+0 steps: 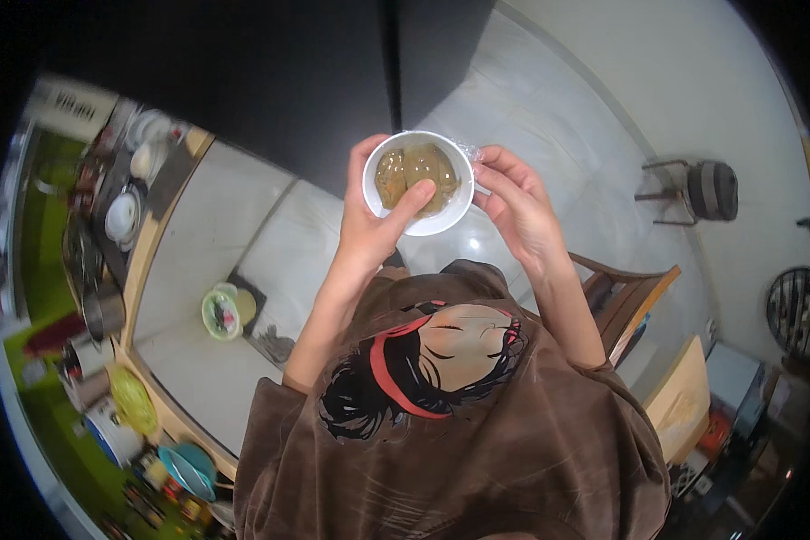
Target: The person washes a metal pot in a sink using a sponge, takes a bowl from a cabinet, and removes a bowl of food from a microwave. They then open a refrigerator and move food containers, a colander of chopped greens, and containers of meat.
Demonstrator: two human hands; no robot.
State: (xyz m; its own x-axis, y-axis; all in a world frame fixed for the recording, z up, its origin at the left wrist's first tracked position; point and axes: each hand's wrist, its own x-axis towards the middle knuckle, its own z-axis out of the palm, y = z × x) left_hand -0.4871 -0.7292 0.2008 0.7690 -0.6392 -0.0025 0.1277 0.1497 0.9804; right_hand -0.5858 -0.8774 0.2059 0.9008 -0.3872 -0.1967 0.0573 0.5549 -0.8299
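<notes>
A round white bowl (418, 227) with greenish-brown, glossy food (405, 169) in it is held up before me. My left hand (378, 209) grips the bowl from its left side, with the thumb reaching over the rim and the fingers behind. At the bowl's right rim, my right hand (516, 199) pinches a crumpled bit of clear plastic film (469, 150) between thumb and fingertips. How far the film reaches over the bowl cannot be told.
Beyond the bowl stands a large dark cabinet or appliance (277, 81). A kitchen counter (138, 283) with dishes and pots runs along the left. A green waste bin (223, 312) is on the floor. At right are a stool (709, 191) and a wooden chair (624, 297).
</notes>
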